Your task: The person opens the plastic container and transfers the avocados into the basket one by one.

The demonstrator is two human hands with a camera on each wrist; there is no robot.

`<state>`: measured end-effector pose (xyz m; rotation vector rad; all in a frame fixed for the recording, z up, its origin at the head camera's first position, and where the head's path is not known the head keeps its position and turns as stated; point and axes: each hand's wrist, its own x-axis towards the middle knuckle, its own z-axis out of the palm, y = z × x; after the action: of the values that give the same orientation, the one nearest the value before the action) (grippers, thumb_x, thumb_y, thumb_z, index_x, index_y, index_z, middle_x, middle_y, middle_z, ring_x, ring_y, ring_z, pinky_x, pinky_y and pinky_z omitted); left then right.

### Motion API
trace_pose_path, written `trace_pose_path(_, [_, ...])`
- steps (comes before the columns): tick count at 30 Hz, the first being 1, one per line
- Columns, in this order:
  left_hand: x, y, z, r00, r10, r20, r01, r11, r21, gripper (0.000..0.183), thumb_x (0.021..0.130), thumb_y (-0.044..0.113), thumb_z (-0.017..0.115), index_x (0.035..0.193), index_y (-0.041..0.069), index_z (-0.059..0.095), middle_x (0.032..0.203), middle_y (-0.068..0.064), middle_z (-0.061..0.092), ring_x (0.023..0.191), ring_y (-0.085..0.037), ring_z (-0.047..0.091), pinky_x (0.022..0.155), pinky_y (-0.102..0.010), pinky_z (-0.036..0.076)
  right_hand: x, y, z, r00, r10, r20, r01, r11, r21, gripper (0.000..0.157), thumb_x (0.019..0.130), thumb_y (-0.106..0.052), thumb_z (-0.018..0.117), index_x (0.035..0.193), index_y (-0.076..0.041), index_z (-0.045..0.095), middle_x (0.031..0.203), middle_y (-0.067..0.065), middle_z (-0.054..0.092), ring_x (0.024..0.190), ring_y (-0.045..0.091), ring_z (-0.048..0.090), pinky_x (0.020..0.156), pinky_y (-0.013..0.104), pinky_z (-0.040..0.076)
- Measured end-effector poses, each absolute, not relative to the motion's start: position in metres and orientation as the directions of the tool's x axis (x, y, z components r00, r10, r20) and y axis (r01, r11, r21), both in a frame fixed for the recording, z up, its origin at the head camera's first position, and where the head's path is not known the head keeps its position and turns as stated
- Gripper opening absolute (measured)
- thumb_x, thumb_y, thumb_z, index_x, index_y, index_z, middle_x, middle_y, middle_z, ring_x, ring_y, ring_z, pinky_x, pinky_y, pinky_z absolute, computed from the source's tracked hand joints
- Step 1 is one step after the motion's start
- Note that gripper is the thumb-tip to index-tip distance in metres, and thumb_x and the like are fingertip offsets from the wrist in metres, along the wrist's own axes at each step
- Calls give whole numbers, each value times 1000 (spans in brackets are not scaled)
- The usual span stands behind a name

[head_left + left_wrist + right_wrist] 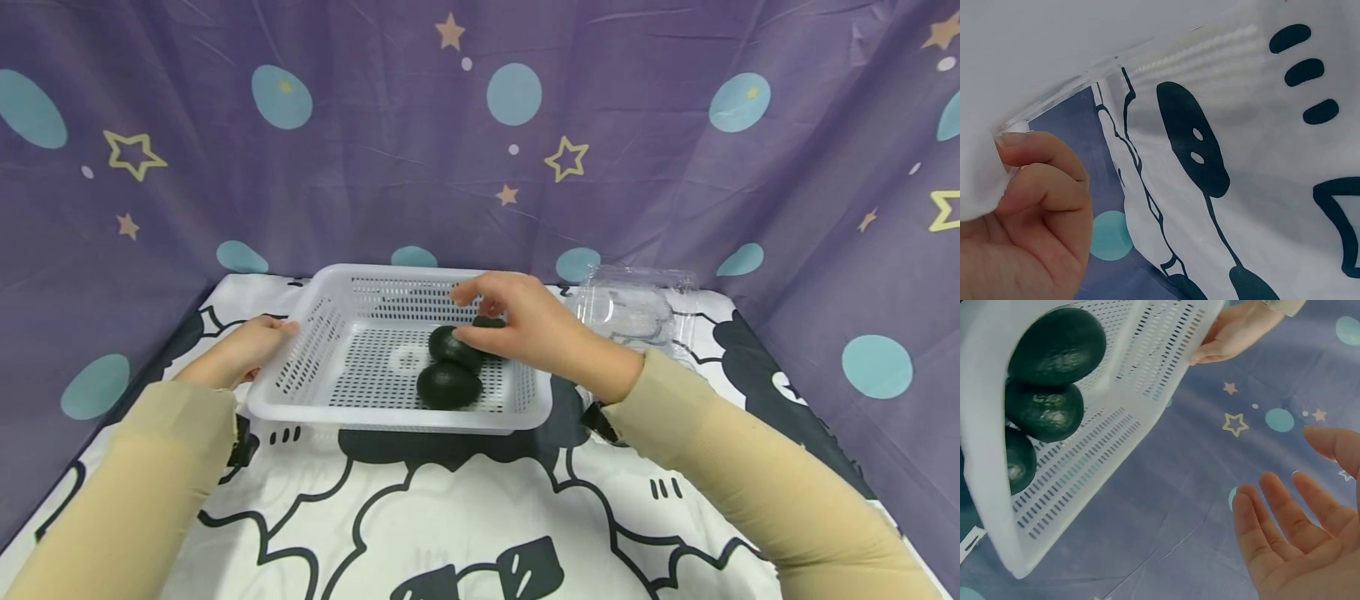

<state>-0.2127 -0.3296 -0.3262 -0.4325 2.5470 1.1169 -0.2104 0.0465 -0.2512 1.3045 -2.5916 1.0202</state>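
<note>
A white perforated plastic basket (397,419) sits slightly tilted over the patterned cloth in the head view. My left hand (255,346) grips its left rim, with thumb and curled fingers at the edge; the left wrist view shows this hand (1041,206) pinching the white rim. Inside, towards the right end, three dark green avocados (448,386) lie bunched together. My right hand (525,321) hovers over that end, fingers spread and holding nothing, partly hiding the rear avocado (489,322). In the right wrist view the right hand (1310,531) appears apart from the avocados (1044,412).
Behind my right forearm stands a clear plastic clamshell container (626,312). A black-and-white cartoon cloth (450,500) covers the table. A purple curtain (375,183) with stars and dots hangs at the back and both sides.
</note>
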Motion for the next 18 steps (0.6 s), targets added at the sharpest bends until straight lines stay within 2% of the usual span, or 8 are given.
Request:
trace_pose_path(8, [-213, -330, -327, -906, -136, -400, -386, 653, 652, 65, 108, 38, 24, 146, -14, 22, 123, -27, 56, 80, -13, 67, 70, -32, 56, -209, 54, -255, -629, -701, 336, -756, 448, -478, 36, 89, -19, 74, 122, -8, 67, 120, 6, 70, 100, 20, 66, 91, 35, 53])
trace_pose_path(18, [-214, -330, -328, -901, -148, -408, -399, 651, 646, 65, 108, 39, 24, 147, -14, 21, 126, -29, 54, 83, -15, 68, 70, -33, 56, -204, 64, -256, -614, -714, 337, -778, 473, -414, 35, 89, -20, 75, 121, -9, 67, 120, 5, 69, 99, 21, 64, 87, 36, 53])
